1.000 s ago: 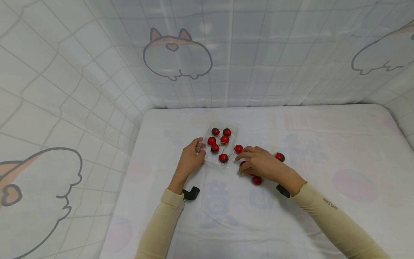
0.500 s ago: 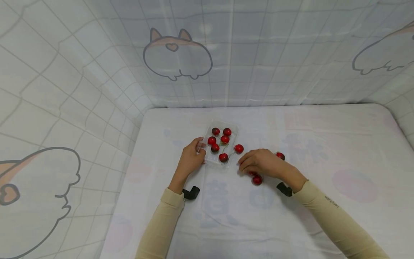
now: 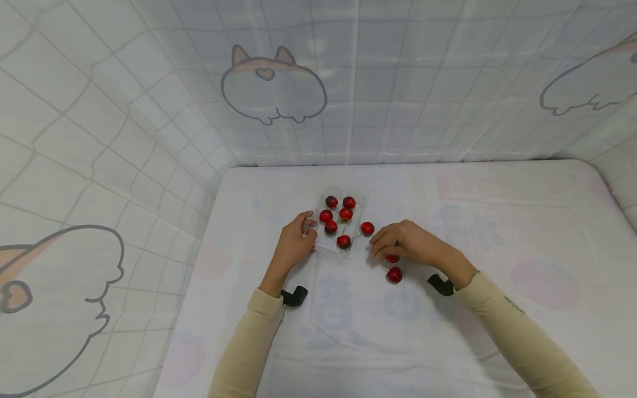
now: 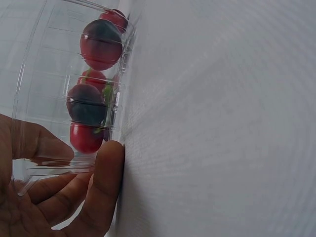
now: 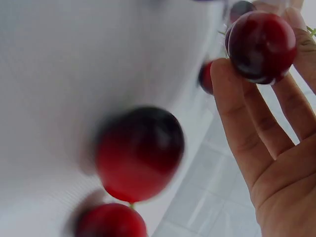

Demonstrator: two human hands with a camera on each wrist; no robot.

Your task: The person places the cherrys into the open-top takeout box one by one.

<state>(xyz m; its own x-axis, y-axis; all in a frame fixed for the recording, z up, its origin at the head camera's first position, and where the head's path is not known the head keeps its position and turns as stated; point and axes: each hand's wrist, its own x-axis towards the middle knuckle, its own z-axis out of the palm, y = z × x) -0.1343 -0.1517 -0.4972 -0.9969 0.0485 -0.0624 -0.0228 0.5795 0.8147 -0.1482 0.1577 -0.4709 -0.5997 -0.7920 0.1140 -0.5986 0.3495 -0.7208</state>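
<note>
Left hand (image 3: pixel 293 244) grips a clear container (image 4: pixel 47 64) of cherries (image 3: pixel 325 216).
Right hand (image 3: pixel 412 241) seems to pinch one cherry (image 5: pixel 261 47), near loose cherries (image 3: pixel 394 275).

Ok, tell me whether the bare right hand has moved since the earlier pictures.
Yes: the bare right hand has shifted slightly right, away from the clear rectangular plastic tray, and toward the far edge of the white cloth-covered table.

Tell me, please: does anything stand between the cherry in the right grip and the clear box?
Yes, partly: another cherry lies at the edge of the clear box, on the side facing the right grip. The held cherry would probably have to go over or around it.
</note>
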